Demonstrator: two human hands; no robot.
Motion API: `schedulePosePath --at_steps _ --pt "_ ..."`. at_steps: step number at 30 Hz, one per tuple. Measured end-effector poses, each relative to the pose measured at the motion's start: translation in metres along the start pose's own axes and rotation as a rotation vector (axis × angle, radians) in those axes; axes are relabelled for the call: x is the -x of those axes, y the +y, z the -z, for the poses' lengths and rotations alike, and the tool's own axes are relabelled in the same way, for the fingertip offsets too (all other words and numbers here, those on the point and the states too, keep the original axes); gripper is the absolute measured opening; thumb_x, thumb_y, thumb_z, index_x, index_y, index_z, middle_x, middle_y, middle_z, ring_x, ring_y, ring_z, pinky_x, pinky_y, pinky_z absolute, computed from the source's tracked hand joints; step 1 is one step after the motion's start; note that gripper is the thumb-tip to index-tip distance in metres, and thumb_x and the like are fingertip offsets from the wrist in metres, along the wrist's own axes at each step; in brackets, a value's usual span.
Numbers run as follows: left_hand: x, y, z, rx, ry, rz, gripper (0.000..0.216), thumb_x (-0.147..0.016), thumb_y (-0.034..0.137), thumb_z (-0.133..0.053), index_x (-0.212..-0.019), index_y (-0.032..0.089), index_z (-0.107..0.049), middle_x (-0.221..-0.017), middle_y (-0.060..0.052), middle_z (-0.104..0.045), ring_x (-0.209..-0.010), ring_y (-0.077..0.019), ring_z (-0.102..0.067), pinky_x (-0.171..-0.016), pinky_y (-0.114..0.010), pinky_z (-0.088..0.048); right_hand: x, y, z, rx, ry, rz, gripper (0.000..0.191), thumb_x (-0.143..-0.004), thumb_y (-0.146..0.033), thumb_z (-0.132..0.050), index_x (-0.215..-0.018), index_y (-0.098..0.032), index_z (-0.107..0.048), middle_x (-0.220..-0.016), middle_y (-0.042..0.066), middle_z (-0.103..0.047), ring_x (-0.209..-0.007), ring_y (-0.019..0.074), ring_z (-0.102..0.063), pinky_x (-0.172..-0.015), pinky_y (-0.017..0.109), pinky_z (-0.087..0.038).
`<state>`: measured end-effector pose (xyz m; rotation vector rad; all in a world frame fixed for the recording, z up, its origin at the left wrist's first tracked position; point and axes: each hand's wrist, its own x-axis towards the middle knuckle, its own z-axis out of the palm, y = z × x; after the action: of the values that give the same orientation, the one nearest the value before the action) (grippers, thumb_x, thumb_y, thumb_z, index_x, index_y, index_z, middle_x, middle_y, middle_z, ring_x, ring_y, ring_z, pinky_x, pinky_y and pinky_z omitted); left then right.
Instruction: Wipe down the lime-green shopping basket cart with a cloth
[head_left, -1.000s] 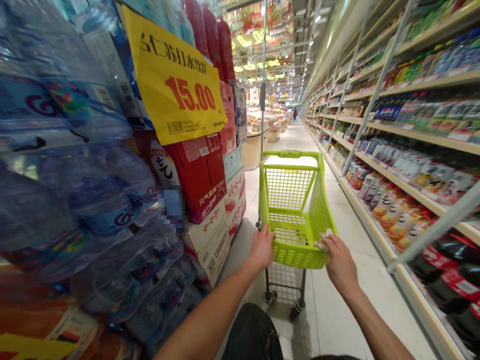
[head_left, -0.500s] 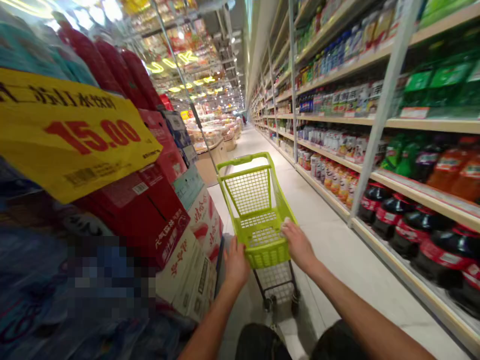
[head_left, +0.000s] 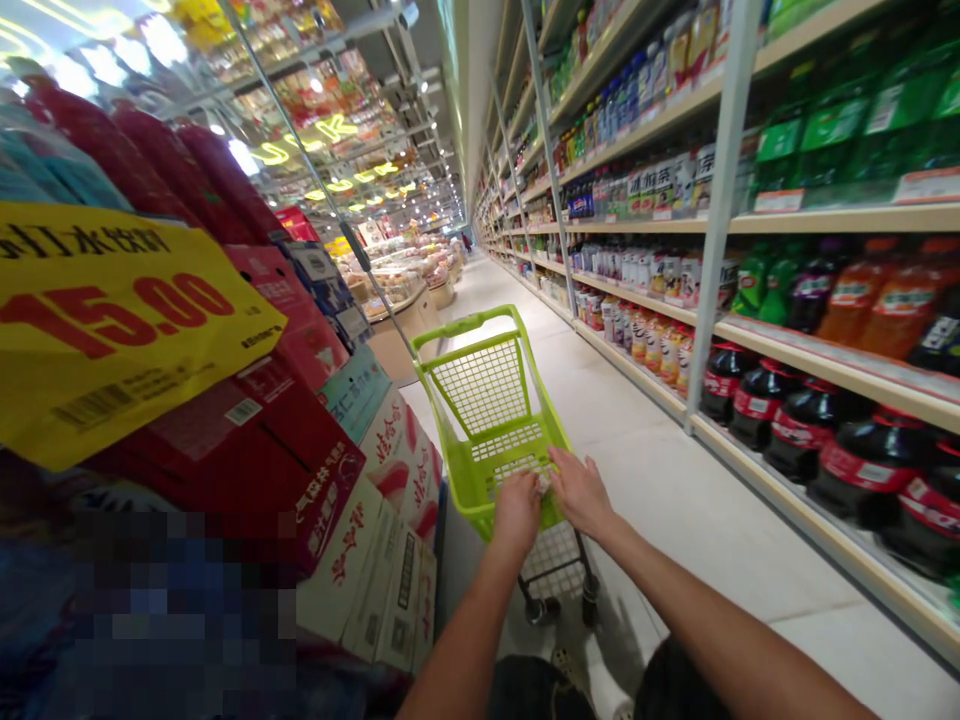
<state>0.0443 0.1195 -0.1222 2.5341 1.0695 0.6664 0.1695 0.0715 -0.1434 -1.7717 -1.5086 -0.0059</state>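
Note:
A lime-green shopping cart (head_left: 480,455) stands in front of me, its basket without goods that I can make out. My left hand (head_left: 517,512) is over the cart's near end, fingers curled around a small white crumpled piece that looks like tissue (head_left: 541,482). Beside it, my right hand (head_left: 581,492) is at the near right corner of the basket, its fingers partly spread and close to the left fingertips. Whether the right fingertips also touch the white piece is hard to tell.
Shelves of bottled drinks (head_left: 802,420) line the right side. Stacked drink cartons (head_left: 367,560) and a yellow price sign (head_left: 142,320) crowd the left, close to the cart. A pale tiled aisle (head_left: 600,400) runs ahead, with display counters (head_left: 405,320) farther off.
My left hand has moved right from the basket's left corner to beside my right hand. The white piece, earlier at the right fingers, is now at the left ones. The view has turned slightly right.

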Motion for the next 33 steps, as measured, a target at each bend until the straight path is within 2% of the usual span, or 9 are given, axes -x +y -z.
schedulePosePath --at_steps 3,6,9,12,14,17,21,28,33 --pt "0.021 -0.029 0.017 -0.049 0.045 -0.092 0.029 -0.077 0.01 -0.042 -0.1 0.016 -0.059 -0.115 -0.009 -0.056 -0.109 -0.0202 -0.049 -0.095 -0.04 -0.039 0.008 0.012 -0.004 0.11 -0.028 0.09 0.041 -0.083 -0.02 -0.035 -0.122 -0.015 -0.045 -0.118 0.011 -0.055 -0.116 0.0236 -0.043 -0.096 0.048 -0.032" --pt "0.039 -0.051 0.027 -0.106 0.178 -0.106 0.03 -0.08 0.011 -0.04 -0.103 0.016 -0.058 -0.118 -0.011 -0.054 -0.113 -0.0213 -0.047 -0.095 -0.042 -0.039 0.013 0.011 -0.012 0.063 0.059 0.117 0.042 -0.084 -0.02 -0.034 -0.123 -0.011 -0.044 -0.117 0.013 -0.054 -0.113 0.0221 -0.044 -0.093 0.04 -0.038" --pt "0.039 -0.042 0.011 -0.102 0.246 -0.153 0.032 -0.081 0.011 -0.037 -0.106 0.017 -0.056 -0.121 -0.011 -0.052 -0.115 -0.0204 -0.046 -0.094 -0.041 -0.041 0.017 0.005 -0.017 0.013 0.125 0.128 0.042 -0.084 -0.021 -0.033 -0.124 -0.009 -0.042 -0.115 0.014 -0.055 -0.111 0.0224 -0.045 -0.092 0.04 -0.04" --pt "0.027 -0.017 -0.015 -0.101 0.246 -0.246 0.031 -0.082 0.011 -0.038 -0.108 0.017 -0.055 -0.122 -0.011 -0.052 -0.118 -0.0211 -0.043 -0.094 -0.042 -0.042 0.019 0.004 -0.018 -0.003 0.122 0.169 0.042 -0.085 -0.021 -0.033 -0.125 -0.011 -0.04 -0.117 0.013 -0.054 -0.111 0.0216 -0.046 -0.092 0.041 -0.04" --pt "0.025 -0.011 -0.02 -0.115 0.237 -0.297 0.031 -0.083 0.011 -0.038 -0.107 0.018 -0.055 -0.122 -0.01 -0.052 -0.12 -0.0213 -0.041 -0.095 -0.043 -0.042 0.019 0.006 -0.016 -0.014 0.111 0.18 0.043 -0.084 -0.021 -0.033 -0.126 -0.011 -0.039 -0.117 0.012 -0.053 -0.11 0.0206 -0.047 -0.093 0.039 -0.041" --pt "0.038 -0.031 0.001 -0.148 0.23 -0.338 0.03 -0.083 0.01 -0.037 -0.103 0.021 -0.057 -0.123 -0.007 -0.052 -0.12 -0.0194 -0.04 -0.096 -0.041 -0.041 0.018 0.009 -0.012 -0.038 0.111 0.171 0.045 -0.084 -0.019 -0.033 -0.128 -0.012 -0.036 -0.115 0.011 -0.055 -0.11 0.0199 -0.047 -0.094 0.039 -0.041" --pt "0.056 -0.059 0.028 -0.203 0.333 -0.239 0.031 -0.083 0.01 -0.037 -0.105 0.02 -0.056 -0.12 -0.008 -0.054 -0.117 -0.0204 -0.043 -0.094 -0.043 -0.042 0.019 0.005 -0.014 -0.053 0.136 0.143 0.045 -0.082 -0.018 -0.034 -0.127 -0.012 -0.037 -0.115 0.011 -0.054 -0.11 0.0209 -0.046 -0.095 0.041 -0.04" --pt "0.036 -0.015 -0.01 -0.155 0.27 -0.314 0.025 -0.083 0.01 -0.037 -0.096 0.017 -0.058 -0.12 -0.01 -0.053 -0.12 -0.0206 -0.039 -0.095 -0.043 -0.042 0.025 0.001 -0.016 -0.01 0.113 0.18 0.046 -0.081 -0.016 -0.035 -0.126 -0.009 -0.038 -0.119 0.013 -0.052 -0.112 0.0211 -0.045 -0.095 0.039 -0.04" --pt "0.056 -0.051 0.025 -0.165 0.254 -0.267 0.029 -0.083 0.01 -0.036 -0.099 0.02 -0.058 -0.12 -0.008 -0.054 -0.118 -0.019 -0.043 -0.096 -0.042 -0.041 0.028 0.005 -0.009 -0.014 0.099 0.166 0.047 -0.08 -0.015 -0.035 -0.127 -0.011 -0.037 -0.118 0.012 -0.052 -0.112 0.0206 -0.045 -0.095 0.039 -0.04"
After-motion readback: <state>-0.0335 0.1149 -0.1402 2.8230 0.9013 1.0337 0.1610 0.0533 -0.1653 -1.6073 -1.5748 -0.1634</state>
